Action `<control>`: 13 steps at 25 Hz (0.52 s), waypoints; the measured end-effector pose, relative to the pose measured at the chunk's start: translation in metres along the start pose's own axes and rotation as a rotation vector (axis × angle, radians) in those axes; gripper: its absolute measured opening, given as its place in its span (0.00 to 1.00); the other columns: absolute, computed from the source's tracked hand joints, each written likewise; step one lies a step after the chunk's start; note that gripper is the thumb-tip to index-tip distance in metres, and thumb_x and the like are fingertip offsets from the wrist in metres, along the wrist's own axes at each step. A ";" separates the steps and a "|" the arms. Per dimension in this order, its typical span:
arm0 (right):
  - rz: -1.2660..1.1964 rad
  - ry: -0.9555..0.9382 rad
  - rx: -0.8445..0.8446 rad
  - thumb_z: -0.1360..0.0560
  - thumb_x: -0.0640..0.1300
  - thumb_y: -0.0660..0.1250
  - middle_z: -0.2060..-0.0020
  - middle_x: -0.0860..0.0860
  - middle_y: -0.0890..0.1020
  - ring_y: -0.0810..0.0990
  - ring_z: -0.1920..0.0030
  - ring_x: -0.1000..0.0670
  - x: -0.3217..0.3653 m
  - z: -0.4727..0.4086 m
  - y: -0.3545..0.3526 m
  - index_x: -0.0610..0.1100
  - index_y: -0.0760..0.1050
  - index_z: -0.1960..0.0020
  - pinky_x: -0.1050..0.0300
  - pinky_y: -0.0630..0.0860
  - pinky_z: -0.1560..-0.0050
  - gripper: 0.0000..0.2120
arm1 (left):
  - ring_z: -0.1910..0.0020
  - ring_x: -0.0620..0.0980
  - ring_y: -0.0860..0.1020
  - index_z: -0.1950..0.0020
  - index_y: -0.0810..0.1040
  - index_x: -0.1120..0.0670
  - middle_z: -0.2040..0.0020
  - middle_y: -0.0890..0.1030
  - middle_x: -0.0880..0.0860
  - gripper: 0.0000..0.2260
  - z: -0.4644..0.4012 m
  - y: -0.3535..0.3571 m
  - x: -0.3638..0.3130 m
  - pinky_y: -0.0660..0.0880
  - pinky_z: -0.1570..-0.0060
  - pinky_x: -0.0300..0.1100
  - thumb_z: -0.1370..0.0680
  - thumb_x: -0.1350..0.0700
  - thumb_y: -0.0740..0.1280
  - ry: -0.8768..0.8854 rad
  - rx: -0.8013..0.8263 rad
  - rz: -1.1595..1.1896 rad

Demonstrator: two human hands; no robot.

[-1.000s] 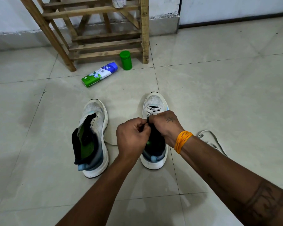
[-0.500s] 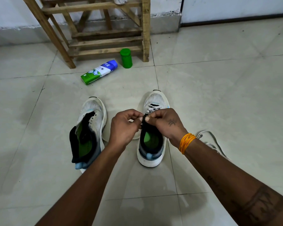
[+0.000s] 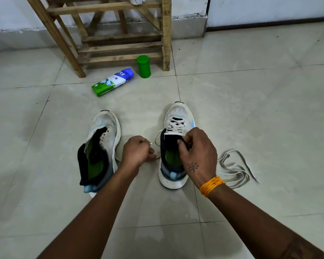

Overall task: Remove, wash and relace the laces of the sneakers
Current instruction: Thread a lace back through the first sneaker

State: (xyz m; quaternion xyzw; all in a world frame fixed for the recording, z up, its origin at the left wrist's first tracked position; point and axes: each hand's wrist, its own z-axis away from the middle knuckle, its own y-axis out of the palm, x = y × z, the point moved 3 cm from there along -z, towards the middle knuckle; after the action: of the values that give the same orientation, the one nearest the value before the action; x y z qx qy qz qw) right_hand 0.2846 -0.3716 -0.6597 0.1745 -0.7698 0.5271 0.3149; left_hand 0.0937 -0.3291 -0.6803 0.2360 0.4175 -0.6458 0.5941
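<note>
Two sneakers stand side by side on the tiled floor [image 3: 251, 113], toes toward twelve o'clock. The left sneaker [image 3: 101, 150] has bare eyelets and its dark tongue flopped open over a green insole. The right sneaker [image 3: 175, 146] carries a white lace [image 3: 175, 125] crossed through its lower eyelets only. The left hand [image 3: 137, 151], fingers curled, pinches the free end of that lace just off the shoe's nine o'clock side. The right hand [image 3: 196, 156] grips the dark collar and tongue at the shoe's opening, thumb inside; an orange band [image 3: 210, 186] circles its wrist. A loose lace [image 3: 234, 169] lies bunched on the floor at three o'clock of the right sneaker. Toward twelve o'clock, a spray can [image 3: 112, 82] lies on its side near an upright green bottle [image 3: 143, 66], below a wooden rack [image 3: 108, 34].
</note>
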 end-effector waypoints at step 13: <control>-0.121 -0.055 -0.031 0.23 0.49 0.72 0.58 0.55 0.78 0.79 0.57 0.52 -0.017 0.003 0.000 0.50 0.79 0.52 0.50 0.76 0.59 0.05 | 0.64 0.48 0.79 0.59 0.80 0.48 0.64 0.80 0.44 0.05 0.003 0.000 -0.024 0.76 0.63 0.43 0.26 0.57 0.67 0.721 -0.085 -0.715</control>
State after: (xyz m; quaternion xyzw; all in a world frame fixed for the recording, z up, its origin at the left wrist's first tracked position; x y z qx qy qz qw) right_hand 0.2965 -0.3756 -0.6719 0.2303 -0.7742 0.4900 0.3279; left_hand 0.0989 -0.3178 -0.6601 0.2621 0.6766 -0.6686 0.1632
